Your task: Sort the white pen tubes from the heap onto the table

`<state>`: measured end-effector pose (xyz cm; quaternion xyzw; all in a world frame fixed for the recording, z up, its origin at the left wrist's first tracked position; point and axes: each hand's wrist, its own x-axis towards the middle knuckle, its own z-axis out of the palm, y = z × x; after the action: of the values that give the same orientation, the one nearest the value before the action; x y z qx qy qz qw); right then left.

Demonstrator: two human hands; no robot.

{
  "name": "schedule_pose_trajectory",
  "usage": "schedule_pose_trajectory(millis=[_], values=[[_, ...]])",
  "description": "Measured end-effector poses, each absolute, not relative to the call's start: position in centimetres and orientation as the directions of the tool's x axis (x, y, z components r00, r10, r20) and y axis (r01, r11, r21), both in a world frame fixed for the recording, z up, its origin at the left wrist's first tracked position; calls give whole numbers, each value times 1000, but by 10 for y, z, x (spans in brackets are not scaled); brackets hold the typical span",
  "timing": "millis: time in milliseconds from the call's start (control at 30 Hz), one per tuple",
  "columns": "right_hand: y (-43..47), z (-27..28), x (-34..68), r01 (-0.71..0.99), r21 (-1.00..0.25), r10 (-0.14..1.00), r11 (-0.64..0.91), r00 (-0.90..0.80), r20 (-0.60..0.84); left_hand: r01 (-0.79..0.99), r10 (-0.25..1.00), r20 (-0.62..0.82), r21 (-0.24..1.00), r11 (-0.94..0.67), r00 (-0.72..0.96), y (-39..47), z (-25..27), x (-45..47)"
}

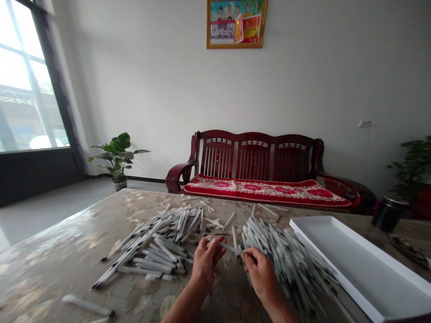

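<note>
My left hand (206, 259) is closed around a slim white pen (229, 247), pinching it near one end between thumb and fingers. The pen slants down to the right, toward my right hand (260, 268), whose fingertips pinch at its dark end. What exactly lies between those right fingertips is too small to make out clearly. Left of my hands lies a loose pile of white pens with black ends (161, 253). A denser heap of similar pale pens (283, 246) spreads to the right, partly behind my right hand.
A shallow white tray (357, 260) stands right of the heap on the patterned tabletop (67, 260). One stray pen (88, 307) lies at the front left. Beyond the table are a red wooden bench (256, 157) and a potted plant (119, 157). A dark canister (390, 214) stands at the right.
</note>
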<state>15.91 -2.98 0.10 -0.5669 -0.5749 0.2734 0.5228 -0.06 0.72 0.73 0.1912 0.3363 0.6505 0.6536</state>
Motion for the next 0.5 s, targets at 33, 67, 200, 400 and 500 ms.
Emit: schedule_pose_trajectory(millis=[33,67,200,400,500], values=[[-29,1,160,378,-900,935,218,184,304,-722,977,-200,686,85,-75,7,8,-1],[-29,1,160,378,-897,933,227,180,312,-724,976,-205,685,87,-77,7,8,-1],[-29,1,157,303,-923,924,237,224,311,-733,973,-215,674,87,-82,6,11,-1],[-28,1,157,303,-935,933,187,242,265,-729,976,-205,679,89,-72,7,10,0],[-27,2,160,367,-898,913,242,228,339,-727,978,-199,681,86,-70,7,8,0]])
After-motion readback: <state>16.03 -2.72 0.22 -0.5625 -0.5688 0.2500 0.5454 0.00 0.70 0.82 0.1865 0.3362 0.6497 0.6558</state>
